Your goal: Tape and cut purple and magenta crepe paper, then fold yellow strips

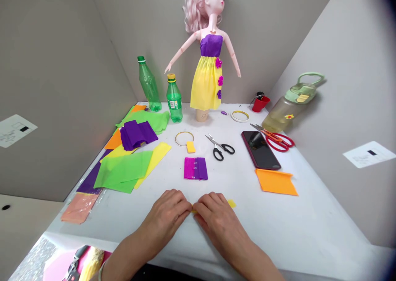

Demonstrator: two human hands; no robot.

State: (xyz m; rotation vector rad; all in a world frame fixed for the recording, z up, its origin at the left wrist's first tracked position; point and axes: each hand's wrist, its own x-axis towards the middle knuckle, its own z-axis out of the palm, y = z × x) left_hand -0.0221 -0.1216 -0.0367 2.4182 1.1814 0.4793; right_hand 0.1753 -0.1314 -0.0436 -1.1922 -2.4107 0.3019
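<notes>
Near the front of the white table, my left hand [168, 211] and my right hand [217, 213] meet with fingertips pinched together. Between them they grip a piece of yellow crepe paper [232, 203]; one end shows past my right fingers, and most of it is hidden under the hands. Just beyond lies a folded magenta and purple paper piece [196, 168]. Behind that are a small yellow paper square [190, 147], a roll of tape [185, 139] and black-handled scissors [220, 147] with their blades slightly apart.
A doll [206, 79] in a purple and yellow dress stands at the back, beside green bottles [175, 101]. Coloured paper sheets [123, 167] cover the left side. To the right are a phone [260, 150], red scissors [275, 138], orange paper [276, 182] and a water bottle [286, 107].
</notes>
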